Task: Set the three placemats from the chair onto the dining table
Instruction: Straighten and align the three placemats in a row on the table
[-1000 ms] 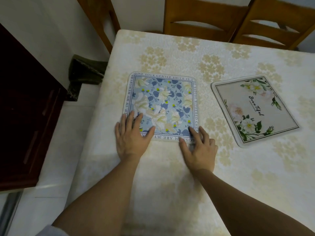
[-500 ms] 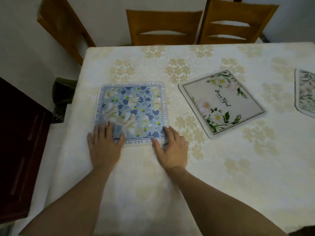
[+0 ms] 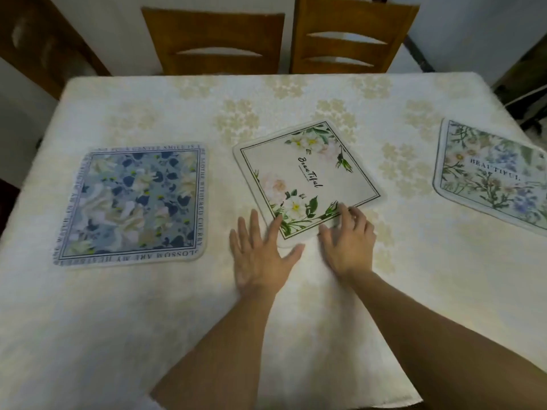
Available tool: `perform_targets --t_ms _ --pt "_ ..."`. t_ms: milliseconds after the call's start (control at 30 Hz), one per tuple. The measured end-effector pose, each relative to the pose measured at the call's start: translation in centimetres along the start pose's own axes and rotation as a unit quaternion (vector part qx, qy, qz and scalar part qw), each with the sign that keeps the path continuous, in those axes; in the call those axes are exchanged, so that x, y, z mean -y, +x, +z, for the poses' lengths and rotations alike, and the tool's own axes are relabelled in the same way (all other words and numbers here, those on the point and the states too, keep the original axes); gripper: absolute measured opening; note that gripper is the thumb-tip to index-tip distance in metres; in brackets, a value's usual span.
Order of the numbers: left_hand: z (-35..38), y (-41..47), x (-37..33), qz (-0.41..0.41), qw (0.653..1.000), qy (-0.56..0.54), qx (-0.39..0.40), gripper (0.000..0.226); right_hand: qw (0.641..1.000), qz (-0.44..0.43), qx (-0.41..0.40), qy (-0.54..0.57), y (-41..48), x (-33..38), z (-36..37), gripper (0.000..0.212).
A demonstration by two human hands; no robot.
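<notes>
Cream placemat (image 3: pixel 307 184), printed with white flowers and the word "Beautiful", lies turned at an angle at the centre of the frame, with both hands at its near corner. The left hand (image 3: pixel 260 258) lies flat with its fingers straight and spread. It grips nothing. Its index fingertip touches the lower left edge of the cream placemat and its thumb reaches toward the near corner. The right hand (image 3: pixel 349 247) is also open, its fingers only slightly bent. The fingertips rest on the lower right edge of the same placemat and hold nothing. Both hands are a little blurred.

Left of centre lies a blue placemat (image 3: pixel 133 202) with pale flowers and a border of lettering, set square to the near edge and well apart from the hands. At the right edge of the frame a green placemat (image 3: pixel 488 173) with sprigs and the word "BEAUTIFUL" is partly cut off. All 3 lie flat on the dining table (image 3: pixel 118 321), which is covered by a cream cloth with a gold flower pattern.

Behind the far edge, a wooden chair (image 3: pixel 216 37) stands at top centre and a second chair (image 3: pixel 349 34) just to its right.
</notes>
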State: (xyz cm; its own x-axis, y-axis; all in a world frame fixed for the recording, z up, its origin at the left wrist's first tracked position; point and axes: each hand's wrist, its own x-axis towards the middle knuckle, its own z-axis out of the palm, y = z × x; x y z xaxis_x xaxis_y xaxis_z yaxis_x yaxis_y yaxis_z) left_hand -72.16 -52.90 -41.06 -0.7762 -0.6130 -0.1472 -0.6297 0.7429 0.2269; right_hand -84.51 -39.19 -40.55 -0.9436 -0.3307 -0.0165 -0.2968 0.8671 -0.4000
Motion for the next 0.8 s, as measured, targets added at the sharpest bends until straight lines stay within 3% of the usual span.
perform_targets --t_ms 100,267,400,533,800 --pt "0.0 0.0 0.2 -0.015 1.000 0.004 -0.004 0.078 0.998 0.018 0.025 -0.051 3.7 -4.2 -1.5 0.076" --pt "0.3 -0.1 -0.4 -0.026 0.999 -0.019 -0.039 0.075 0.999 0.046 0.006 -0.011 7.4 -5.9 -1.9 0.081" --pt "0.4 0.0 -0.4 -0.037 0.997 -0.033 -0.059 0.074 0.997 0.013 -0.058 0.045 6.8 -6.2 -2.0 0.070" --pt "0.6 -0.1 -0.2 -0.045 0.995 -0.045 -0.083 0.071 0.996 -0.003 -0.045 0.077 4.1 -6.8 -2.5 0.064" --pt "1.0 -0.2 0.1 -0.039 0.989 -0.058 -0.133 0.065 0.998 -0.022 -0.058 -0.014 0.4 -7.4 -1.9 0.076"
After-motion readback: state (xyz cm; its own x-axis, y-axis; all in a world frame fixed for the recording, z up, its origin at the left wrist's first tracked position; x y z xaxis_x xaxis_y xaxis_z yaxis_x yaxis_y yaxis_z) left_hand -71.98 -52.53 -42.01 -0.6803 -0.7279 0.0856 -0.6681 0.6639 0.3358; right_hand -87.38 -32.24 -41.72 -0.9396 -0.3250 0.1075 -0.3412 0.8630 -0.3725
